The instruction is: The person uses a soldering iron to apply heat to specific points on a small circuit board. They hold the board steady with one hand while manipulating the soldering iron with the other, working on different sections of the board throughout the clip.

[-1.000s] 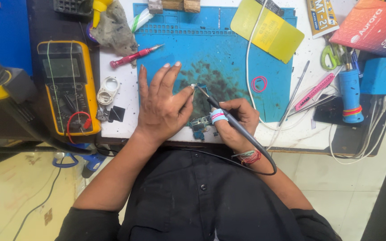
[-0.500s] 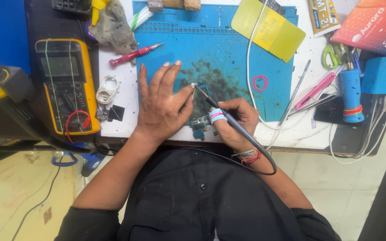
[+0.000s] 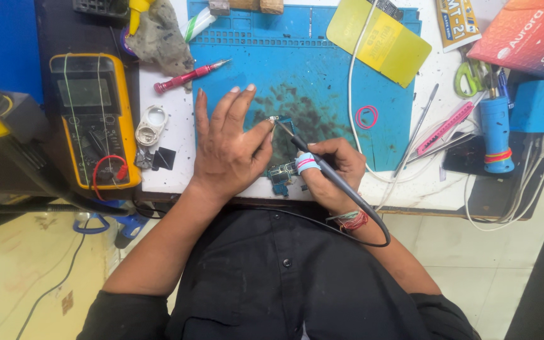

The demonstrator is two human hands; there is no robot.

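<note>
Soldering iron [image 3: 322, 171]: slim dark pen-shaped handle w/ pale blue-and-pink band near the front, thin metal tip, black cord looping back past the wrist. Right hand [image 3: 332, 173] wrapped around it pen-style, fingers closed on the handle, tip angled up-left. Left hand [image 3: 228, 148] flat, palm down, fingers spread, thumb tip touching or just beside the iron's tip; can't tell if pinching anything tiny there. Small circuit board [image 3: 283, 172], dark blue-green w/ metal bits, irregular outline, lying betw. the two hands near the bench's front edge, partly under the left palm. All on a blue silicone mat [image 3: 322, 75], matte, gridded pockets along the top, sooty dark smudges mid-mat. Nearby: yellow multimeter [image 3: 92, 119] w/ grey screen & red lead, left; red-handled screwdriver [image 3: 190, 75]; glossy yellow plastic card [image 3: 379, 41]; pink rubber ring [image 3: 367, 117].
</note>
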